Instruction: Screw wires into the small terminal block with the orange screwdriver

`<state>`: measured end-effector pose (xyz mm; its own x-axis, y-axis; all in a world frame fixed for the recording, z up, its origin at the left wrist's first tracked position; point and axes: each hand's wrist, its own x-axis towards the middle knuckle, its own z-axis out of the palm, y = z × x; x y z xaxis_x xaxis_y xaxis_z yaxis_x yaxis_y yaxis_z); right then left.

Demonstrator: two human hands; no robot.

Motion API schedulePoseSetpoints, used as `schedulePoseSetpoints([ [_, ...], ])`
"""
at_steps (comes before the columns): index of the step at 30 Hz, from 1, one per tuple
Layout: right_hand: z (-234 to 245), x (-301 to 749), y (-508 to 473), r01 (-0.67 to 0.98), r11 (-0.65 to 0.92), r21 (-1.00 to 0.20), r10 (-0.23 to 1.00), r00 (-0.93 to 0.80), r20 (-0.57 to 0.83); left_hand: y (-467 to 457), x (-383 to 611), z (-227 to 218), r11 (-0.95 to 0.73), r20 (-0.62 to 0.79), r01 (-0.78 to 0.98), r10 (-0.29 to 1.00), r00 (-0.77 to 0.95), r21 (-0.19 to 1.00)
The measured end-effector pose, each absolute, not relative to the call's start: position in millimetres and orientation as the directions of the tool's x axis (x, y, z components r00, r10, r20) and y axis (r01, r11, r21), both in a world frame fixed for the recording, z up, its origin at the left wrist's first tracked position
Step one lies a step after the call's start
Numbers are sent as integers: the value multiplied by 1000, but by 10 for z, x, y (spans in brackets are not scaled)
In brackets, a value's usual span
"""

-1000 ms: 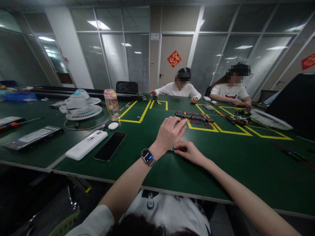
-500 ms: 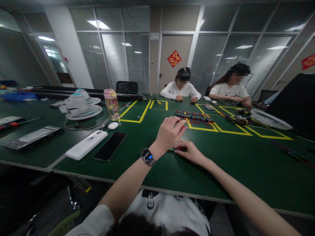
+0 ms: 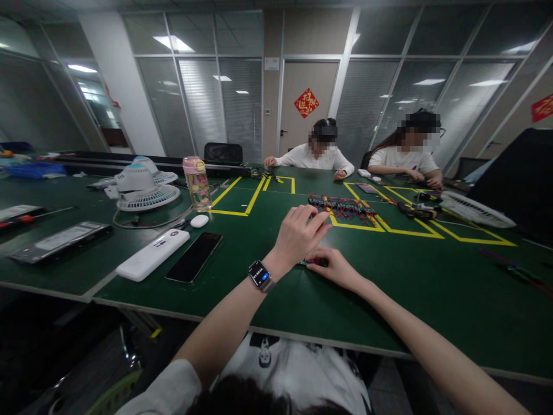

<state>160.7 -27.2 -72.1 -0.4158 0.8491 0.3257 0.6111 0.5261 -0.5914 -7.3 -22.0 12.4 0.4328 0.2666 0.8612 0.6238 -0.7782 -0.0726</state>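
My left hand [image 3: 299, 233], with a watch [image 3: 260, 275] on its wrist, is raised just above the table with its fingers bent and drawn together. Whatever is at its fingertips is hidden behind the fingers. Below and to its right, my right hand [image 3: 334, 266] rests on the table, thumb and fingers closed on a small green circuit board [image 3: 303, 263]. Only the board's left end shows, as the hands cover the rest. Beyond my hands lies a row of similar green boards with red and blue wires [image 3: 343, 207].
Left of my hands lie a black phone [image 3: 194, 257], a white power bank [image 3: 153, 255] and a white case [image 3: 199, 221]. A bottle [image 3: 197, 184] and fans [image 3: 144, 187] stand behind. Yellow tape [image 3: 228, 212] marks the green table [image 3: 276, 305]. Two people [image 3: 317, 155] sit opposite.
My hands have barely moved; the left fingers shift slightly. Across the table, one person has stretched an arm out toward the dark cables on the left.
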Motion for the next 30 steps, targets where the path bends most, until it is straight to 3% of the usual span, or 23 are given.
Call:
schedulePoseSetpoints([
  [30, -704, 1606, -274, 610, 524, -595, 850, -420, 318, -214, -77, 123, -802, 867, 592, 239, 438, -78],
])
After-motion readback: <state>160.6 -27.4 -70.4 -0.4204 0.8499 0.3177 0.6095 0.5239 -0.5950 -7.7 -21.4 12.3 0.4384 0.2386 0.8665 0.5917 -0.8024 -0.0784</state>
